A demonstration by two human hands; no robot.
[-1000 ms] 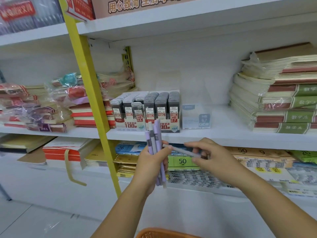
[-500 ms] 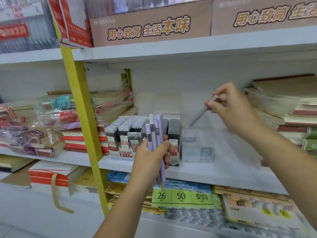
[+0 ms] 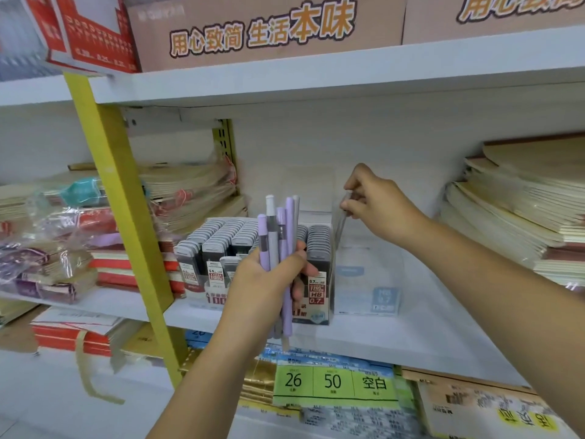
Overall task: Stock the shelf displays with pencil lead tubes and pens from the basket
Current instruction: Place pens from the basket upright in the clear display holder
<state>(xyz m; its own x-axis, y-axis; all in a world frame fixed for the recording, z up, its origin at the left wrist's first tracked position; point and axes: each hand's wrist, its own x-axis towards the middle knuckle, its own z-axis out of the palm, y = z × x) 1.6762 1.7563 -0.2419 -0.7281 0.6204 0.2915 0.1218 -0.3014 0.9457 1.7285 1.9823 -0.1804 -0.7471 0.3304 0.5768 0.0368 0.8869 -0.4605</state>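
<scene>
My left hand (image 3: 266, 280) grips an upright bunch of several purple and grey pens (image 3: 280, 245) in front of the middle shelf. Behind it stands a display box of dark pencil lead tubes (image 3: 218, 245) in rows. To its right sits a clear plastic display box (image 3: 364, 280). My right hand (image 3: 376, 204) pinches one pale pen (image 3: 342, 221) by its top end, and the pen hangs tip-down into the back of the clear box. The basket is out of view.
Stacks of wrapped notebooks (image 3: 519, 210) lie on the shelf at right, and more wrapped packs (image 3: 50, 248) at left. A yellow upright post (image 3: 126, 217) divides the shelves. Cardboard boxes (image 3: 262, 30) sit on the shelf above; labelled paper packs (image 3: 332, 381) lie below.
My right hand took one pen from the bunch, carried it up and right, then lowered it into the clear box. The camera moved closer to the shelf.
</scene>
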